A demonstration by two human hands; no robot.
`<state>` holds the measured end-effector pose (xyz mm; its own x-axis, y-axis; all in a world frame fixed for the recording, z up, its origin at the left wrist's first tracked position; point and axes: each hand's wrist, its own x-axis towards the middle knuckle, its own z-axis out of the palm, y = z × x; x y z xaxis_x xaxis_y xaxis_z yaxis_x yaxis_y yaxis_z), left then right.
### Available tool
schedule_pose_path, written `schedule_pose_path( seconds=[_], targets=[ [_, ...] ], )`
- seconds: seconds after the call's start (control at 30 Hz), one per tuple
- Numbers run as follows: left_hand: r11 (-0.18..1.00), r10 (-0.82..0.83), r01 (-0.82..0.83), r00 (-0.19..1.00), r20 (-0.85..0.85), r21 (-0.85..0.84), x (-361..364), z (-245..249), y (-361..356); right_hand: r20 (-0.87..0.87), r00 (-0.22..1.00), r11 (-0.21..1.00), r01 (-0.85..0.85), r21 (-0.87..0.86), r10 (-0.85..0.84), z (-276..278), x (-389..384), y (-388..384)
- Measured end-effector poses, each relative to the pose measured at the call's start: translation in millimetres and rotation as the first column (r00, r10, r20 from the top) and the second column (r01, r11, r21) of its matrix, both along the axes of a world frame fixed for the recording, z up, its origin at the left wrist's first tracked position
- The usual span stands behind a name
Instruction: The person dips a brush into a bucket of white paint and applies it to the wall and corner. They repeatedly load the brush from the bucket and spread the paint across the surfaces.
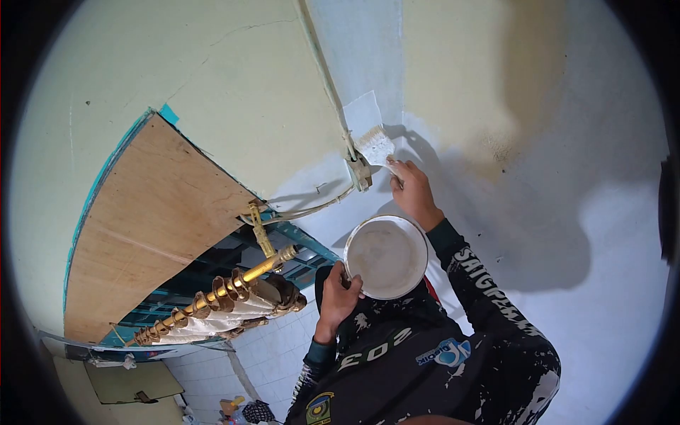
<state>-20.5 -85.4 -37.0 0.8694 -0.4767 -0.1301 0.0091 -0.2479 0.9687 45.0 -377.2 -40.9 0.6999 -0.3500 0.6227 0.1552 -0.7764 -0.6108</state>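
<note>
My right hand grips the handle of a wide paintbrush, whose white-loaded bristles press on the wall beside a cable clip. My left hand holds a round white bowl of white paint by its rim, close to my chest and just below the brush hand. Both arms wear black, paint-spattered long sleeves with white lettering. Fresh white paint covers the wall around and below the brush; the wall above it is pale yellow.
A white cable runs along the wall to a small fitting next to the brush. At left are a plywood panel with a teal frame, a gold curtain rod with bunched white curtain, and a tiled floor below.
</note>
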Motion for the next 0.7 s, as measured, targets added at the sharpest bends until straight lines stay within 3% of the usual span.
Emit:
schedule_pose_path(
  seconds=[0.17,0.37,0.53,0.7],
  targets=[
    [1.000,0.018,-0.019,1.000,-0.020,-0.022,-1,-2,0,0.103,0.994,0.999,0.028,0.023,-0.031,23,-1,5],
    [0.999,0.023,-0.023,1.000,-0.009,-0.026,-3,2,0,-0.006,1.000,1.000,-0.005,0.028,0.005,-8,16,9],
    [1.000,0.012,-0.012,1.000,-0.022,-0.017,-3,5,1,-0.118,0.991,0.998,0.058,-0.008,-0.059,-3,10,9],
    [1.000,-0.001,0.002,1.000,0.014,-0.023,-3,-2,4,-0.082,0.995,0.998,0.048,-0.040,-0.051,8,-2,-3]
  ],
)
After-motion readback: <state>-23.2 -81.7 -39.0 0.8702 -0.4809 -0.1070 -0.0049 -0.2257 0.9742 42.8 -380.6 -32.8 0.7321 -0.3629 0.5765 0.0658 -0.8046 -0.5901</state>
